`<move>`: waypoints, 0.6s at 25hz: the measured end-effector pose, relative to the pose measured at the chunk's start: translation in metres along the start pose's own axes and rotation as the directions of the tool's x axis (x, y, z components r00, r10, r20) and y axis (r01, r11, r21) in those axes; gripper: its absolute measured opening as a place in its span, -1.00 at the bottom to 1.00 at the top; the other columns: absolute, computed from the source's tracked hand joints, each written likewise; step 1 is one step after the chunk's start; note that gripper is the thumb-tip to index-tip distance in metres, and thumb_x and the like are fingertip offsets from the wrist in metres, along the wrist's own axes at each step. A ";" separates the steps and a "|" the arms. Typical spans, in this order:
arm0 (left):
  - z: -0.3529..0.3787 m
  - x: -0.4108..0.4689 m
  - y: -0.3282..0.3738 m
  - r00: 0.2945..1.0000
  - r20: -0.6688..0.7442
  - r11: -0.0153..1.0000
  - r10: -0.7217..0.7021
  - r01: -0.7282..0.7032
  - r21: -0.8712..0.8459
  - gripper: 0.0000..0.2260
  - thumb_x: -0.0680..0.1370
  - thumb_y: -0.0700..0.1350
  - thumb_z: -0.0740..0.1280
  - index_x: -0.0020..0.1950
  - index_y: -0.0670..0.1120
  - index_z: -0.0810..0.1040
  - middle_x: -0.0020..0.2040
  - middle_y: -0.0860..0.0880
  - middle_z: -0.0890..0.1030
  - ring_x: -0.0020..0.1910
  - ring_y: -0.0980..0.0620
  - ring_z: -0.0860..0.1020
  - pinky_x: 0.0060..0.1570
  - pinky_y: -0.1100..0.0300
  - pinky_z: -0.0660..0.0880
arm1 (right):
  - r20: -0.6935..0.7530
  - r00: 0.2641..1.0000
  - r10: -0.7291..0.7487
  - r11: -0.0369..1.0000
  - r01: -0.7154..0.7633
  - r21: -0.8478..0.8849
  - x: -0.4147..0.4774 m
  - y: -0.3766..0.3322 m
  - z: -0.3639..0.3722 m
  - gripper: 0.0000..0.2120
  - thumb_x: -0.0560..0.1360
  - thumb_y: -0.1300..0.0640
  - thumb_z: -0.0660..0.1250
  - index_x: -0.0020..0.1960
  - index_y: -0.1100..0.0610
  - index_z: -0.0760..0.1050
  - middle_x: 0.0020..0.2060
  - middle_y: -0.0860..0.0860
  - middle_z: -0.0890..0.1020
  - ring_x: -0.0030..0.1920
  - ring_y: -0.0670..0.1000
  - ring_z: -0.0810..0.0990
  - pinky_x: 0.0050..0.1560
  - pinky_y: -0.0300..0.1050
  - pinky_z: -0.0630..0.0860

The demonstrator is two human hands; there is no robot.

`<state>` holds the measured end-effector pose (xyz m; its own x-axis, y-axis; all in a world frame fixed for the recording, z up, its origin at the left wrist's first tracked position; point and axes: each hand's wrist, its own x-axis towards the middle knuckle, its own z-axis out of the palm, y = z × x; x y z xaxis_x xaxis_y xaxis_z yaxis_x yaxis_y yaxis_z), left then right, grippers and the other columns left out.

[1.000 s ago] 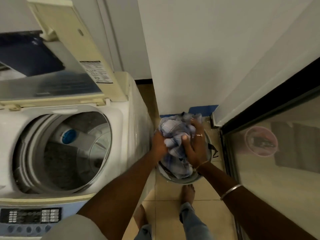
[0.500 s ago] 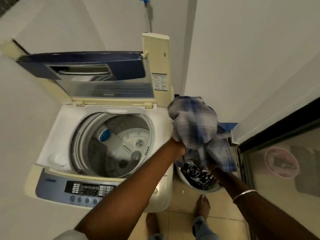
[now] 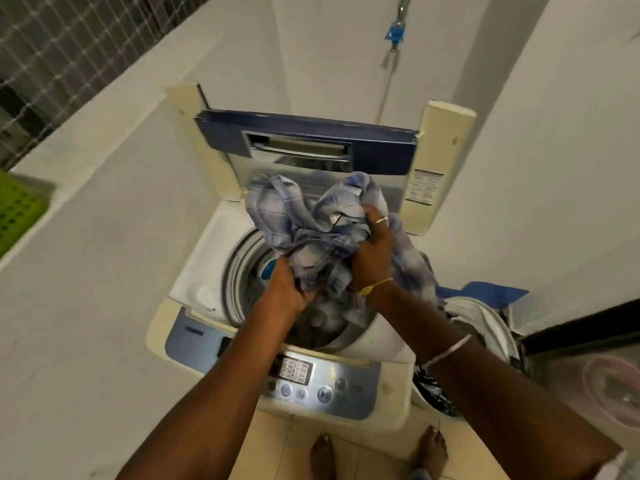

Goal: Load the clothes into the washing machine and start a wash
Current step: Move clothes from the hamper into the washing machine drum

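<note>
A top-loading washing machine (image 3: 194,289) stands in front of me with its lid (image 3: 311,140) raised. Both my hands hold a bundle of blue-and-white checked cloth (image 3: 294,220) right above the open drum (image 3: 242,271). My left hand (image 3: 289,287) grips the bundle from below. My right hand (image 3: 372,249) clutches it from the right side. The control panel (image 3: 329,382) with buttons runs along the machine's front edge. To the right on the floor sits a laundry basket (image 3: 498,327) with more clothes, partly hidden behind my right arm.
White walls close in on the left and behind the machine. A green perforated crate (image 3: 17,213) sits on the left ledge. A dark-framed glass door (image 3: 588,368) stands at the right. A hose with a blue tag (image 3: 394,32) hangs on the back wall. My bare feet (image 3: 377,452) stand on beige tiles.
Both hands lifted the checked cloth out of the basket on the right and carried it left, over the drum opening. My view has turned to face the machine.
</note>
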<state>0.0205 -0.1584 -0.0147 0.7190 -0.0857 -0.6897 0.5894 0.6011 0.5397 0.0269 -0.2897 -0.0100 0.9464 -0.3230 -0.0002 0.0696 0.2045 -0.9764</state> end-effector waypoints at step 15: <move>-0.099 0.063 0.009 0.937 -0.349 0.901 -0.025 0.172 0.399 -0.65 0.52 -0.01 0.36 0.27 -0.09 0.50 0.12 -0.11 0.57 0.01 -0.11 0.52 -0.23 0.03 0.50 | 0.066 0.870 0.488 0.732 -0.367 -0.574 0.001 0.142 0.027 -0.63 0.49 0.29 0.38 0.27 0.11 0.48 0.08 0.13 0.61 0.03 0.12 0.62 0.08 -0.15 0.56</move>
<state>0.0344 -0.0795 -0.1006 0.5305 0.1822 -0.8279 0.8018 0.2093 0.5598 0.0464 -0.2357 -0.1431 0.8785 -0.1204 -0.4623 -0.4773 -0.2619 -0.8388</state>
